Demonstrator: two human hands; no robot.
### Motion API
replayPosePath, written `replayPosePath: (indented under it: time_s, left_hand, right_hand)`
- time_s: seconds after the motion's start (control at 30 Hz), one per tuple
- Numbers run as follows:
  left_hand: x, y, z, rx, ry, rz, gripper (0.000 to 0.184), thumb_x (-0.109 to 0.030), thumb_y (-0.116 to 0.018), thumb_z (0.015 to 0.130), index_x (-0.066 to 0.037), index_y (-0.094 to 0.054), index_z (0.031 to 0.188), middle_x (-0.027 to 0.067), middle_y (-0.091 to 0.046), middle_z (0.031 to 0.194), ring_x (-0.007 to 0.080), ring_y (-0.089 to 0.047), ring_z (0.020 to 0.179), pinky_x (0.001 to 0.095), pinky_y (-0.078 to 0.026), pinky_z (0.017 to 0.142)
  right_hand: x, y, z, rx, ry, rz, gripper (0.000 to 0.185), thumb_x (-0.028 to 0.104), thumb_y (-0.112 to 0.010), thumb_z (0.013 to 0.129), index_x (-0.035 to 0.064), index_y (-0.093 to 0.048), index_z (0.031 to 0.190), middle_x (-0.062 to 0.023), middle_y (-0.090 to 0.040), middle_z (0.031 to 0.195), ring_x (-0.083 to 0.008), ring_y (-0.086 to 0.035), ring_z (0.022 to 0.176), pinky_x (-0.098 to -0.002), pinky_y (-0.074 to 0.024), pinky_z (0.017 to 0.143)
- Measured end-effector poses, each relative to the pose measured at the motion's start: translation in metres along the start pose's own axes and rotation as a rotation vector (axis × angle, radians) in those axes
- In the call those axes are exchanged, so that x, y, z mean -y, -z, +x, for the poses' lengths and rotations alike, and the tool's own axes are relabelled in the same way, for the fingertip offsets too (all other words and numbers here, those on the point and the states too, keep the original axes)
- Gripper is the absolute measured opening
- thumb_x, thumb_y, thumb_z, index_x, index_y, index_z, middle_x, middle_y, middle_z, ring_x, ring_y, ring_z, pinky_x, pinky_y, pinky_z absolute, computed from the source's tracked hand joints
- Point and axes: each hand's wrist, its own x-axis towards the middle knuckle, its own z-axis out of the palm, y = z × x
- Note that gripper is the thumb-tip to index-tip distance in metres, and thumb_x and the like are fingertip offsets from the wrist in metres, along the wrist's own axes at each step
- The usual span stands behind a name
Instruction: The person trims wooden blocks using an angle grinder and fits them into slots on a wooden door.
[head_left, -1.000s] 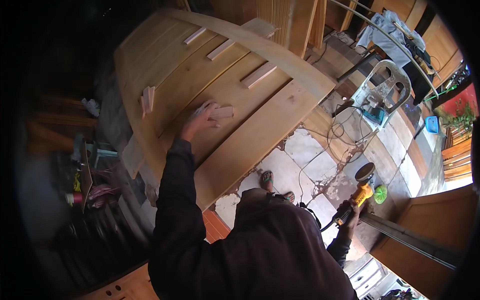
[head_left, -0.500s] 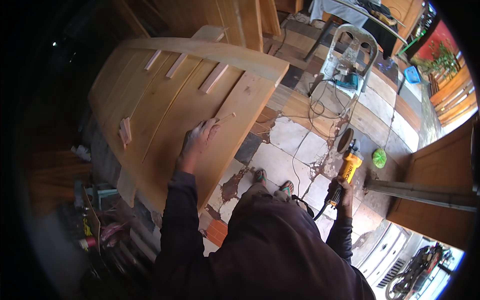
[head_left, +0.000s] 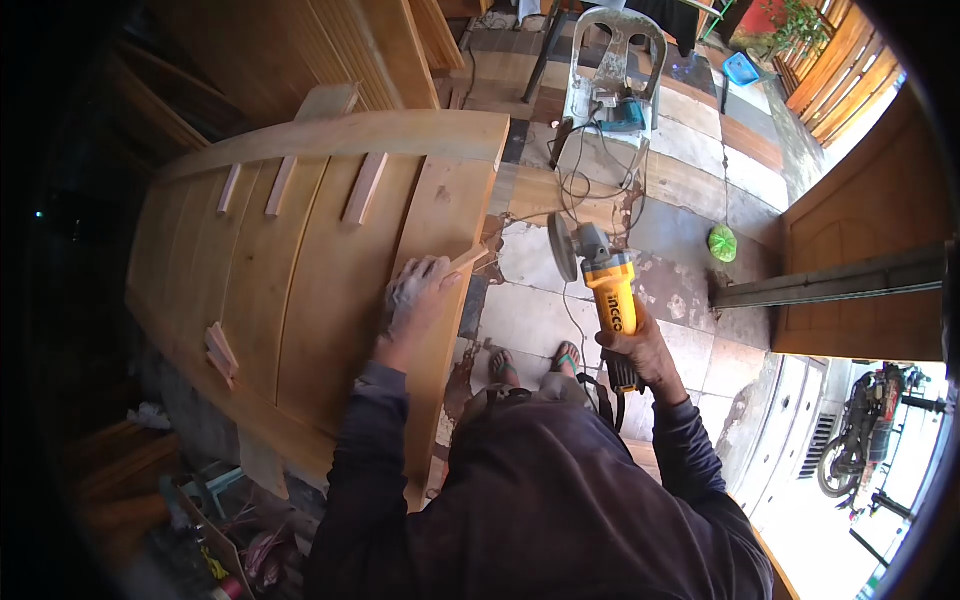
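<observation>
A yellow angle grinder (head_left: pixel 612 296) is gripped around its body by my right hand (head_left: pixel 648 350), raised beside the panel with its disc (head_left: pixel 562 247) toward the panel's edge. My left hand (head_left: pixel 415 298) rests on the wooden door panel (head_left: pixel 345 290), fingers closed on a small wooden strip (head_left: pixel 467 261). The strip's free end sticks out past the panel's right edge. Between the disc and the strip there is a gap. Whether the disc is spinning I cannot tell.
Several loose wood strips (head_left: pixel 365 188) lie on the panel. A worn plastic chair (head_left: pixel 650 60) holds a teal power tool (head_left: pixel 626 115) with a trailing cord. A green round object (head_left: pixel 722 243) sits on the tiled floor (head_left: pixel 525 325). A motorcycle (head_left: pixel 868 430) stands at the lower right.
My right hand has brought the grinder up and left, closer to the panel. The strip in my left hand now reaches over the panel's edge. The view has shifted rightward.
</observation>
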Motion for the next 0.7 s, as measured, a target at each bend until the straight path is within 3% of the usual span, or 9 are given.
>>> replayPosePath:
  time_s: [0.03, 0.13, 0.17, 0.27, 0.3, 0.43, 0.53, 0.7]
  left_hand:
    - [-0.001, 0.002, 0.001, 0.0, 0.003, -0.033, 0.029, -0.034, -0.073, 0.1, -0.007, -0.07, 0.112, 0.0096, -0.075, 0.104, 0.0318, -0.072, 0.096, 0.0456, -0.059, 0.081]
    - [0.0, 0.004, 0.001, -0.037, 0.033, -0.136, 0.026, -0.032, -0.076, 0.098, -0.007, -0.071, 0.104, 0.009, -0.075, 0.103, 0.0311, -0.072, 0.097, 0.0446, -0.059, 0.08]
    - [-0.002, 0.006, 0.002, -0.046, 0.045, -0.149, 0.026, -0.032, -0.076, 0.097, -0.008, -0.07, 0.102, 0.0087, -0.075, 0.102, 0.0309, -0.072, 0.097, 0.0442, -0.059, 0.08]
    - [-0.005, 0.006, 0.002, -0.066, 0.07, -0.155, 0.024, -0.032, -0.077, 0.097, -0.009, -0.07, 0.098, 0.0076, -0.074, 0.098, 0.0301, -0.072, 0.095, 0.0432, -0.059, 0.078]
    - [-0.006, 0.006, 0.001, -0.068, 0.071, -0.135, 0.023, -0.032, -0.077, 0.097, -0.01, -0.069, 0.097, 0.0071, -0.073, 0.097, 0.0299, -0.071, 0.094, 0.0431, -0.059, 0.078]
    - [-0.003, 0.0, -0.003, -0.123, 0.036, -0.104, 0.022, -0.031, -0.077, 0.096, -0.011, -0.069, 0.095, 0.0055, -0.072, 0.095, 0.029, -0.07, 0.091, 0.0425, -0.058, 0.077]
    - [-0.003, -0.007, -0.004, -0.124, 0.045, -0.061, 0.024, -0.037, -0.075, 0.096, -0.015, -0.068, 0.094, 0.0016, -0.07, 0.094, 0.0257, -0.069, 0.09, 0.043, -0.057, 0.076]
    - [-0.005, -0.004, -0.006, -0.106, 0.064, -0.116, 0.02, -0.032, -0.077, 0.094, -0.013, -0.068, 0.096, 0.0042, -0.071, 0.095, 0.0284, -0.069, 0.089, 0.043, -0.058, 0.076]
  right_hand:
    - [0.001, -0.009, -0.001, 0.008, 0.034, -0.046, 0.063, 0.009, -0.089, 0.083, 0.0028, -0.058, 0.138, -0.0029, -0.065, 0.107, -0.0132, -0.065, 0.092, -0.033, -0.0598, 0.08]
    - [0.003, -0.031, -0.001, -0.005, 0.056, -0.235, 0.068, 0.012, -0.09, 0.083, 0.0059, -0.058, 0.143, 0.0007, -0.062, 0.106, -0.012, -0.061, 0.091, -0.0302, -0.056, 0.08]
    - [0.008, -0.036, -0.003, -0.021, 0.062, -0.345, 0.07, 0.014, -0.09, 0.082, 0.0033, -0.056, 0.142, -0.009, -0.072, 0.114, -0.0219, -0.071, 0.099, -0.0391, -0.0586, 0.088]
    - [0.037, -0.061, -0.008, -0.09, 0.015, -0.642, 0.074, 0.021, -0.09, 0.081, 0.0053, -0.055, 0.144, -0.0172, -0.076, 0.113, -0.0296, -0.075, 0.102, -0.0417, -0.0582, 0.089]
    - [0.039, -0.066, -0.009, -0.106, 0.077, -0.711, 0.076, 0.026, -0.089, 0.081, 0.0071, -0.053, 0.145, -0.0243, -0.076, 0.114, -0.0395, -0.076, 0.104, -0.0452, -0.0582, 0.089]
    - [0.041, -0.08, -0.007, -0.151, 0.183, -0.79, 0.073, 0.026, -0.087, 0.083, 0.0082, -0.051, 0.145, -0.0252, -0.075, 0.11, -0.0466, -0.074, 0.103, -0.0495, -0.0588, 0.086]
    - [0.046, -0.085, -0.006, -0.16, 0.223, -0.909, 0.074, 0.026, -0.086, 0.083, 0.0082, -0.05, 0.145, -0.0246, -0.075, 0.106, -0.0467, -0.074, 0.102, -0.0502, -0.0591, 0.084]
    - [0.024, -0.076, 0.002, -0.178, 0.221, -0.88, 0.073, 0.024, -0.086, 0.084, 0.0061, -0.05, 0.145, -0.0249, -0.075, 0.108, -0.0447, -0.075, 0.099, -0.0493, -0.0594, 0.081]
